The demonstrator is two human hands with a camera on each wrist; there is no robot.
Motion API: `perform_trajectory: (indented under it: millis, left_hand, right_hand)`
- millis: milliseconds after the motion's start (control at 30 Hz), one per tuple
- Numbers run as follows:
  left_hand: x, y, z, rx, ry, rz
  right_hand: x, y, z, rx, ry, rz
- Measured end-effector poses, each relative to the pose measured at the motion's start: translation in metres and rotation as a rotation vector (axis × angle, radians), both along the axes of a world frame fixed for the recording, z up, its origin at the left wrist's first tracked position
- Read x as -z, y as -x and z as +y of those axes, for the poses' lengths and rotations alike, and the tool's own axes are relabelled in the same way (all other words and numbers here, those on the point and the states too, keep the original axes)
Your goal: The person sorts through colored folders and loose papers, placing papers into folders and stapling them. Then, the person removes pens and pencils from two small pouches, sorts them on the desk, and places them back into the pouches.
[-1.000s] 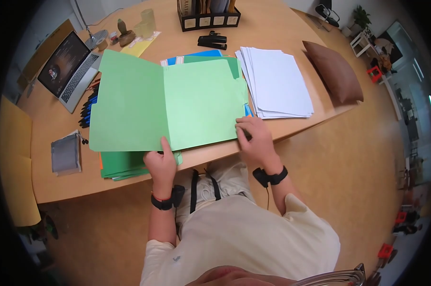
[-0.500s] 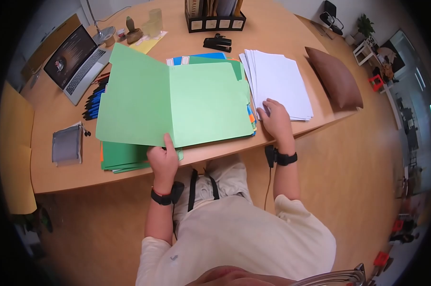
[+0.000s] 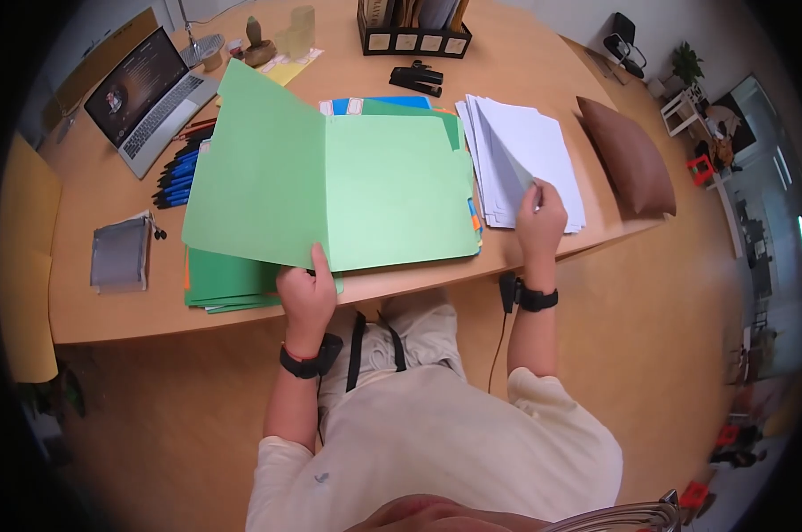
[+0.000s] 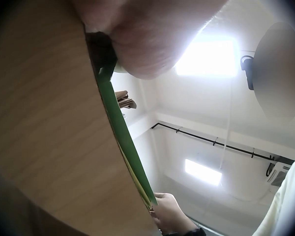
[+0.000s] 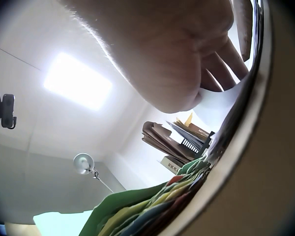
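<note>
A light green file folder (image 3: 397, 195) lies spread wide on a pile of coloured folders, its left flap (image 3: 259, 168) tilted up off the desk. My left hand (image 3: 306, 293) grips the folder's near edge by the crease, thumb on top; its other fingers are hidden beneath. To the right is a stack of white paper (image 3: 491, 208). My right hand (image 3: 543, 222) pinches the near corner of a top sheet (image 3: 507, 168), which curls up from the stack. In the right wrist view, that hand's fingers (image 5: 219, 69) bend over the pale sheet.
Darker green folders (image 3: 228, 279) lie under the left flap at the desk's front edge. Pens (image 3: 178, 177), a laptop (image 3: 157, 102) and a grey pouch (image 3: 120, 254) are left. A hole punch (image 3: 417, 78) and black file holder (image 3: 414, 40) stand behind; a brown cushion (image 3: 627, 160) is right.
My right hand left the folder's near right corner, reached the paper stack and raised a sheet's corner. My left hand keeps its grip, and the folder's left flap tilts up more.
</note>
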State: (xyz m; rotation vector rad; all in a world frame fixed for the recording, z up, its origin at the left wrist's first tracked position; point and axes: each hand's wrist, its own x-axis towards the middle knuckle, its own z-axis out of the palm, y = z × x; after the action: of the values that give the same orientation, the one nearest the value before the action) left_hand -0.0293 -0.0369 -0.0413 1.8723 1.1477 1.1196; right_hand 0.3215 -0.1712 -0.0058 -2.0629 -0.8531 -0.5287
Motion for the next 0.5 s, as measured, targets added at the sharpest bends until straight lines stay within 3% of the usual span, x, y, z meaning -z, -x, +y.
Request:
perform_trajectory:
  millis: [133, 233, 500]
  left_hand:
    - [0.006, -0.002, 0.002, 0.017, -0.081, -0.071]
    - [0.003, -0.003, 0.003, 0.066, -0.062, -0.112]
    - [-0.005, -0.005, 0.002, 0.111, -0.115, -0.17]
  right_hand:
    - [-0.026, 0.01, 0.014, -0.069, -0.233, -0.232]
    - [-0.038, 0.046, 0.034, -0.259, -0.307, -0.234]
    - [-0.008, 0.159, 0.078, -0.667, 0.102, -0.213]
